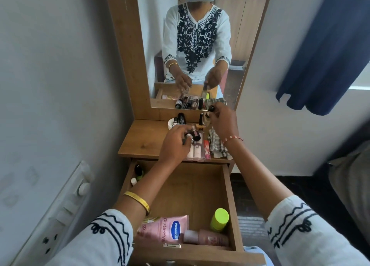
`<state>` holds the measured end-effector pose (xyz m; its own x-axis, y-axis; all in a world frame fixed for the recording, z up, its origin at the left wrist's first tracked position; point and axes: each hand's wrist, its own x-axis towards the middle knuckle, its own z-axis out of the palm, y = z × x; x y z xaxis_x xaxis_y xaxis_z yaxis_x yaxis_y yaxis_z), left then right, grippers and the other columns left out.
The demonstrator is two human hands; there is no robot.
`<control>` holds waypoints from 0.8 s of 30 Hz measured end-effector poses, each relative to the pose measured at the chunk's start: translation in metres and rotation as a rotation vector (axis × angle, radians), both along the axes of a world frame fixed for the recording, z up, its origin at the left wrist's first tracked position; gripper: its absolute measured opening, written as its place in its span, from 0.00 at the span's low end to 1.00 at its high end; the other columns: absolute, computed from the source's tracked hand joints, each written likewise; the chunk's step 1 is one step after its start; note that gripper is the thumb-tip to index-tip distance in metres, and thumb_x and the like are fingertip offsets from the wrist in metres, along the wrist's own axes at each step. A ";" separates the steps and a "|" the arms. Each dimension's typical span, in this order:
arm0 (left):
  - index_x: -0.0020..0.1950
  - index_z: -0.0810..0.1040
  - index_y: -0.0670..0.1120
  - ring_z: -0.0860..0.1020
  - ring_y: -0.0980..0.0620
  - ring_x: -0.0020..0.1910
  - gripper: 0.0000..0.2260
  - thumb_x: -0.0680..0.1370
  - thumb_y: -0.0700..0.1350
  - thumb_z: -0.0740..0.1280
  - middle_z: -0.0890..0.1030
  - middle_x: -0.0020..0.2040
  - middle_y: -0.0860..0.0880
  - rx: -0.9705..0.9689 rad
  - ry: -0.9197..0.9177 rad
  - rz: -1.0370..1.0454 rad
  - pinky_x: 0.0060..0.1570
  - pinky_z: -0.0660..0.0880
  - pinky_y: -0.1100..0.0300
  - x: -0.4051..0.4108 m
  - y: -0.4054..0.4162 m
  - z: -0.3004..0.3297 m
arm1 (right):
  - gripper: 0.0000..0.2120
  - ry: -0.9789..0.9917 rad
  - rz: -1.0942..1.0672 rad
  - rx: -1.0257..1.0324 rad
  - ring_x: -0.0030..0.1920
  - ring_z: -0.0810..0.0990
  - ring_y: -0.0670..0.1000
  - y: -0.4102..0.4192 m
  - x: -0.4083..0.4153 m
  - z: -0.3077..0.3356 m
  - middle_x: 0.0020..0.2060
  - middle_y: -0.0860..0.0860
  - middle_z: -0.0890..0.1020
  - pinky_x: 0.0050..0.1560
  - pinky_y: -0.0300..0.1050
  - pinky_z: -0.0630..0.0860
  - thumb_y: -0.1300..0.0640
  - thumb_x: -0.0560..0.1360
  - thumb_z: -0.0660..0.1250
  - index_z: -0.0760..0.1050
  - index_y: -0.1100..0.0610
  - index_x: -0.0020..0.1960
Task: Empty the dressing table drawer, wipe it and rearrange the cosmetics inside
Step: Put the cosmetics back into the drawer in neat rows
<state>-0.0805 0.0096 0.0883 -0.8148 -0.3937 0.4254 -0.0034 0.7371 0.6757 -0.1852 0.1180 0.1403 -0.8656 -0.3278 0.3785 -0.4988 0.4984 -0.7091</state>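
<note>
Both hands grip small bottles: left (176, 140), right (221, 118) | drawer (233, 205) middle bare

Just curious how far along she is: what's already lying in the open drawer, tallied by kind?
Pink Vaseline lotion tube: 1
Pink bottle lying flat: 1
Lime-capped bottle: 1
Small bottles in the back left corner: 2
Total: 5, all in the drawer; the arms may hide more.

A dark blue curtain (322, 51) hangs at upper right. A white switch panel (60, 211) is mounted on the left wall.
</note>
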 end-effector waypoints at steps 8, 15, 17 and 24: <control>0.70 0.67 0.46 0.71 0.55 0.63 0.19 0.79 0.46 0.61 0.74 0.64 0.51 0.456 0.089 -0.067 0.60 0.69 0.59 -0.002 0.002 0.031 | 0.10 -0.114 0.331 -0.142 0.36 0.78 0.47 -0.015 0.014 0.031 0.37 0.51 0.80 0.41 0.34 0.78 0.68 0.73 0.66 0.77 0.61 0.53; 0.57 0.77 0.44 0.78 0.52 0.44 0.11 0.75 0.41 0.67 0.79 0.43 0.52 0.531 0.045 -0.053 0.43 0.74 0.62 0.001 -0.007 0.044 | 0.04 -0.109 0.343 -0.161 0.34 0.73 0.45 -0.023 0.016 0.030 0.38 0.53 0.79 0.38 0.31 0.72 0.64 0.74 0.67 0.80 0.60 0.47; 0.52 0.79 0.45 0.78 0.52 0.45 0.08 0.74 0.39 0.68 0.79 0.44 0.51 0.501 0.018 -0.036 0.44 0.75 0.61 0.004 -0.007 0.040 | 0.10 -0.158 0.254 -0.239 0.36 0.75 0.51 -0.027 0.007 0.026 0.36 0.55 0.80 0.40 0.42 0.72 0.60 0.76 0.65 0.77 0.54 0.36; 0.55 0.79 0.45 0.73 0.64 0.38 0.10 0.74 0.45 0.68 0.77 0.43 0.54 0.455 0.031 0.137 0.32 0.70 0.77 0.012 -0.013 0.020 | 0.19 -0.029 0.122 0.412 0.60 0.74 0.56 -0.031 -0.034 0.003 0.60 0.58 0.75 0.60 0.42 0.69 0.72 0.73 0.60 0.76 0.60 0.61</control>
